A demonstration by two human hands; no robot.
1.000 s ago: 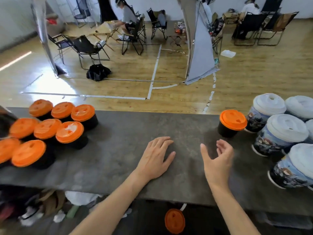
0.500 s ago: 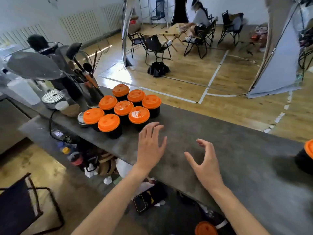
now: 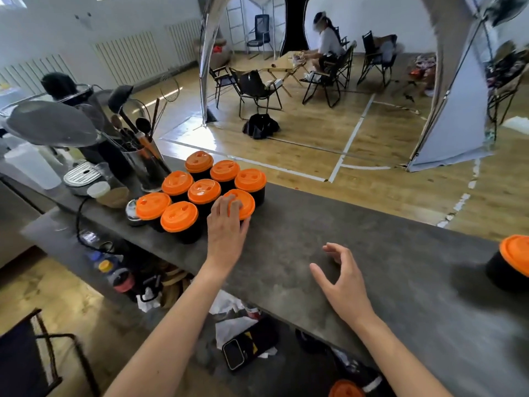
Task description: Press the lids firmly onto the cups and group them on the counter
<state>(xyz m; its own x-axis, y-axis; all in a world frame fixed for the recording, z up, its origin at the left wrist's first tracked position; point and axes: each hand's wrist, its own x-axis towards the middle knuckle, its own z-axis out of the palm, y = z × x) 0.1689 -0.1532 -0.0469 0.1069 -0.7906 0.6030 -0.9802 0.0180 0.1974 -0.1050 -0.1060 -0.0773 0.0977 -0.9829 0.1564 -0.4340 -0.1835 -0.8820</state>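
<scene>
Your grey stone counter (image 3: 357, 242) runs from near right to far left. At its far left end, eight black cups with orange lids (image 3: 179, 216) stand packed together, just beside a metal utensil holder (image 3: 146, 167). One more lidded cup (image 3: 511, 263) stands alone at the right edge, well apart from the group. Beyond the counter lie a wooden floor (image 3: 386, 144) with white tape lines, black folding chairs (image 3: 254, 90) and a seated person (image 3: 329, 44). A phone (image 3: 237, 351) lies on the shelf below you.

Your left hand (image 3: 226, 233) rests on the group's nearest right lid (image 3: 244, 202), fingers laid flat across it, not wrapped round. Your right hand (image 3: 342, 279) hovers over the bare counter, loosely curled and holding nothing.

Half a second ago your left hand was short of the cups, above the counter; it has since reached that lid. Your right hand has barely shifted.
</scene>
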